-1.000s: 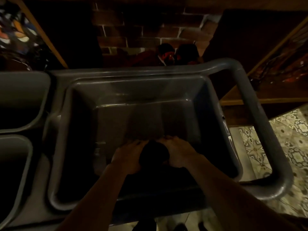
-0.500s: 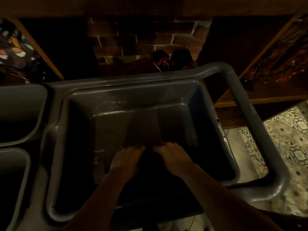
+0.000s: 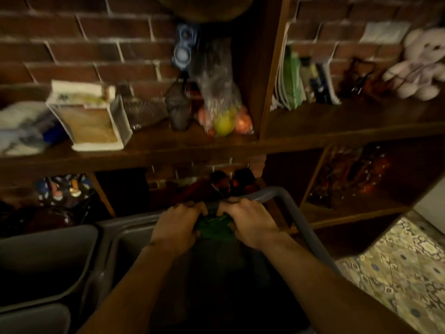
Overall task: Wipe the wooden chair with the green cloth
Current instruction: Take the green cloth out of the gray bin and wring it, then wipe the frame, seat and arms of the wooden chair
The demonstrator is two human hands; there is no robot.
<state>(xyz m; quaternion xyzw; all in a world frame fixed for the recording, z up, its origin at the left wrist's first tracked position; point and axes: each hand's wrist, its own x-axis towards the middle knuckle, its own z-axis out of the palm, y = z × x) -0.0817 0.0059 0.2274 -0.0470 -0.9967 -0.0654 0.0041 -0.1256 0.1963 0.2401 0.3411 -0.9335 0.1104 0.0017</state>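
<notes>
Both hands grip a bunched, dark green cloth (image 3: 213, 225) above a deep grey plastic tub (image 3: 115, 239) of a grey cart; the left hand (image 3: 177, 227) is closed on the cloth's left end and the right hand (image 3: 250, 222) is closed on its right end, knuckles close together, as if wringing or squeezing it. The cloth sits between the two fists, just in front of the cart's curved grey handle bar (image 3: 296, 213). No wooden chair is in view, so the wiping itself has not begun; the scene is dim and the tub's inside is too dark to read. Behind the cart stands a dark wooden shelf unit (image 3: 337, 126) against a red brick wall (image 3: 84, 44), holding a clear bag of fruit (image 3: 224, 116), a row of books (image 3: 303, 85) and a pale plush toy (image 3: 421, 66). The likely risks: a cloth left too wet would drip onto the patterned tiled floor (image 3: 397, 273) and streak or soak the wood, and a loose grip during the twist could drop it back into the tub.
</notes>
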